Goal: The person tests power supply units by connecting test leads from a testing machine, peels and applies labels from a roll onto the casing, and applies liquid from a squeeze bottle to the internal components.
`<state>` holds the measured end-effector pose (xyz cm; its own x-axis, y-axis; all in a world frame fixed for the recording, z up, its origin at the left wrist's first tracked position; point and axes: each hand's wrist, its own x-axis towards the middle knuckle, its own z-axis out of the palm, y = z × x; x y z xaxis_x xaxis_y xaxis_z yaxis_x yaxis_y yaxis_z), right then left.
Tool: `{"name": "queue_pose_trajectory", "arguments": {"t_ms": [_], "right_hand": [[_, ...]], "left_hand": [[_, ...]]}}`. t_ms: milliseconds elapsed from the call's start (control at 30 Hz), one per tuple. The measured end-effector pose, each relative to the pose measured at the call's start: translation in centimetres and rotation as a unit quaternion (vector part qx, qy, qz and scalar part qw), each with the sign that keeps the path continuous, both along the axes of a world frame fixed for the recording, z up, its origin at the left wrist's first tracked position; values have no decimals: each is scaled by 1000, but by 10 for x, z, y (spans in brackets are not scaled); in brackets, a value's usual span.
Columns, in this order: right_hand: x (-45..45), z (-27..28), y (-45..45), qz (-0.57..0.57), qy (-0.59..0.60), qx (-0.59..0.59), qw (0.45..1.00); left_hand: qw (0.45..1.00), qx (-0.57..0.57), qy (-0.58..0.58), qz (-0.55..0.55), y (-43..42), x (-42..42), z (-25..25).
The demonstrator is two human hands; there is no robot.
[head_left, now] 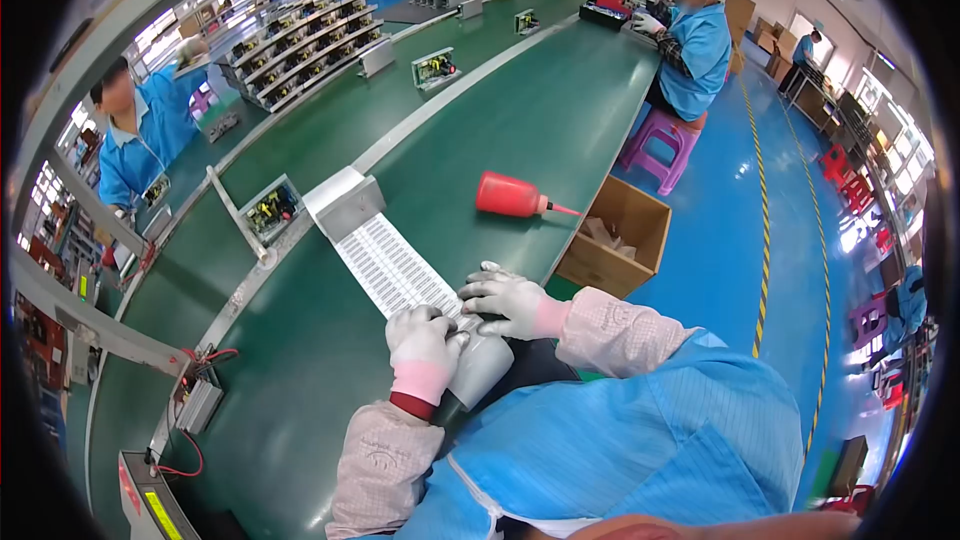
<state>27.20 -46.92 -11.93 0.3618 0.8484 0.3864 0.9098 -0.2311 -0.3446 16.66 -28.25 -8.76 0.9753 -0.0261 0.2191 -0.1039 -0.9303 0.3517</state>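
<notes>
From my remote view, a silver metal bracket sits centre-left, at the far end of a long white sheet of printed labels. The sheet's long axis slants from there down-right to both hands at frame centre. My white-gloved left hand curls over its near end; my white-gloved right hand rests alongside, fingers bent. I can't tell whether either pinches it. A red plastic squeeze bottle lies above, off the sheet's line.

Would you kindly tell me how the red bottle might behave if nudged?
The red bottle will probably roll, since its rounded body lies on its side. Its smooth, plastic-looking wall may give when squeezed. The thin nozzle might bend if caught.
</notes>
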Motion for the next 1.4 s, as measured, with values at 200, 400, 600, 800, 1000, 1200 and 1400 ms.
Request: {"name": "queue_pose_trajectory", "arguments": {"t_ms": [200,400,600,800,1000,1200,1400], "right_hand": [[-2,3,-1,-8,-2,-28,1000],[-5,19,0,-37,23,20,999],[-12,82,6,-124,348,14,929],[-15,84,29,-74,533,-91,838],[-18,76,41,-49,542,-98,833],[-19,86,45,-78,564,-48,821],[-19,87,54,-87,591,-71,799]], "left_hand": [[998,39,32,24,-3,6,4],[979,70,-190,-30,2,-3,10],[930,137,-341,-34,11,-20,36],[917,174,-356,-38,17,-37,38],[924,177,-338,-31,24,-47,33],[921,182,-344,-13,31,-50,32],[918,176,-355,-26,33,-55,31]]}}
